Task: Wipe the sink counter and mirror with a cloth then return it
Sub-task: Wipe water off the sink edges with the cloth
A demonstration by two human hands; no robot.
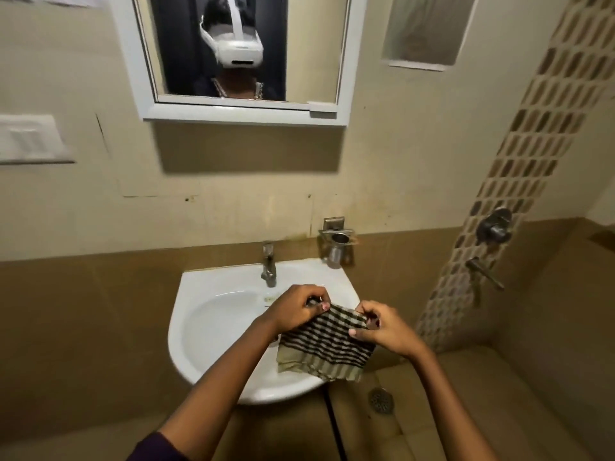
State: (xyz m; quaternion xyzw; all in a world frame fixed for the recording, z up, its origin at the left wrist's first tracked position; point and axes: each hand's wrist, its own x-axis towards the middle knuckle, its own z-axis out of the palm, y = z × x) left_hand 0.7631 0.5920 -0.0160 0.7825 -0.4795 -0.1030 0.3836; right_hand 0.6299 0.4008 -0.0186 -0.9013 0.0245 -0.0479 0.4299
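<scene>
A striped black-and-beige cloth [324, 349] hangs over the right front part of the white sink [213, 331]. My left hand [294, 309] pinches its upper left corner. My right hand [382, 329] pinches the upper right corner, so the cloth is stretched between both hands. The cloth's lower edge droops past the sink rim. A chrome tap [269, 264] stands at the back of the basin. The white-framed mirror [239, 58] is on the wall above, showing a person wearing a white headset.
A steel cup holder [336, 242] is fixed to the wall right of the tap. Shower valve [494, 226] and lever tap [484, 272] sit on the mosaic strip at right. A floor drain [381, 399] lies below. A white switch plate [31, 139] is at left.
</scene>
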